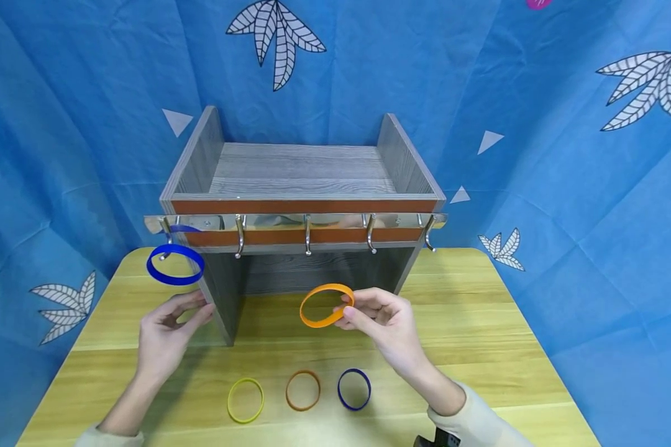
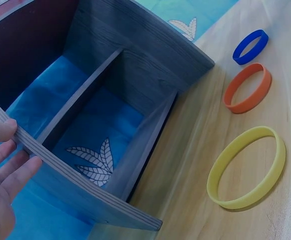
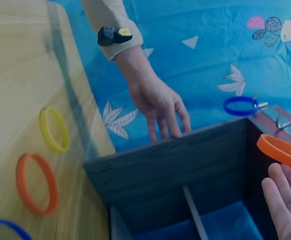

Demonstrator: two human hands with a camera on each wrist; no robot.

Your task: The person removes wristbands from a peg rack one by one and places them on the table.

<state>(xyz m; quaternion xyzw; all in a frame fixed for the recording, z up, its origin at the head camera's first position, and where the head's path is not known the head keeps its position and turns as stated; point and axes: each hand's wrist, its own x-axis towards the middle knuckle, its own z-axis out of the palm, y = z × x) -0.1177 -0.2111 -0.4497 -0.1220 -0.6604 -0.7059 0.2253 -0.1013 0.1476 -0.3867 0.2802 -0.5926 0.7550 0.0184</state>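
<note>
Between its thumb and fingers my right hand (image 1: 383, 320) pinches an orange wristband (image 1: 311, 322), held up in front of the shelf's lower opening. My left hand (image 1: 168, 332) touches the left side panel of the grey wooden shelf (image 1: 219, 304) at its front edge, fingers fairly straight. A metal hook rail (image 1: 274, 221) runs across the shelf front, with several hooks. From its leftmost hook hangs a blue wristband (image 1: 174, 280), just above my left hand. In the right wrist view, the orange wristband (image 3: 280, 149) is cut off by the frame.
On the wooden table (image 1: 470, 347), in front of the shelf, lie a yellow wristband (image 1: 230, 406), a darker orange wristband (image 1: 288, 397) and a dark blue wristband (image 1: 341, 394), side by side. A blue patterned cloth (image 1: 369, 74) hangs behind and around the table.
</note>
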